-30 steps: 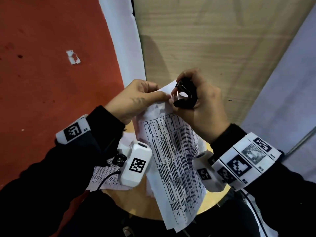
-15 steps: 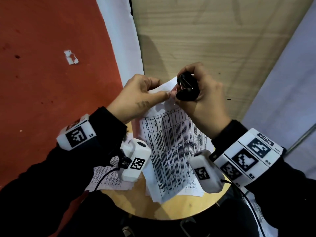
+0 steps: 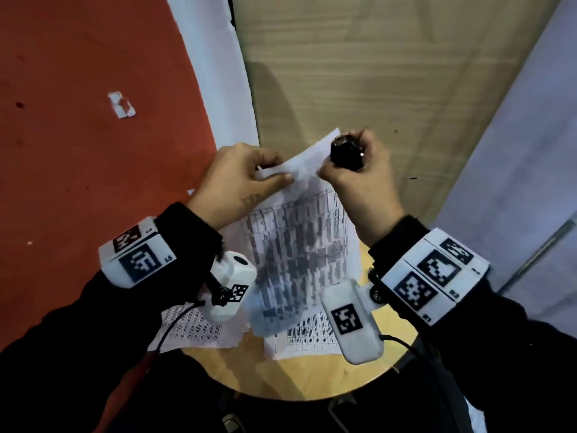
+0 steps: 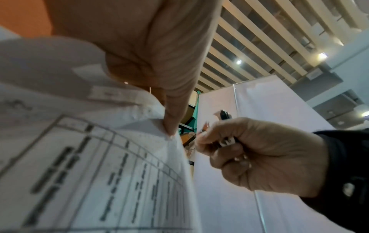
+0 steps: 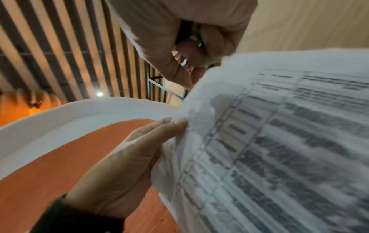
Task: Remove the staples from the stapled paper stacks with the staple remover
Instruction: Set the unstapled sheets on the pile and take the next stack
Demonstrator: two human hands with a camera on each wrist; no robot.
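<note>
- Two hands are raised above a round wooden tabletop (image 3: 312, 379), holding a paper stack (image 3: 299, 245) between them.
- Left hand (image 3: 237, 182) pinches the stack's top corner, thumb over the printed table and fingers behind the sheets.
- Right hand (image 3: 359, 179) is curled tight around the black staple remover (image 3: 346, 153), just beside the stack's upper edge; whether the two touch I cannot tell.
- More printed sheets (image 3: 193, 329) lie flat on the tabletop beneath the held stack.

Head view looks steeply down from above; both wrist views look up, close, sharing the paper stack (image 3: 296, 245)
</note>
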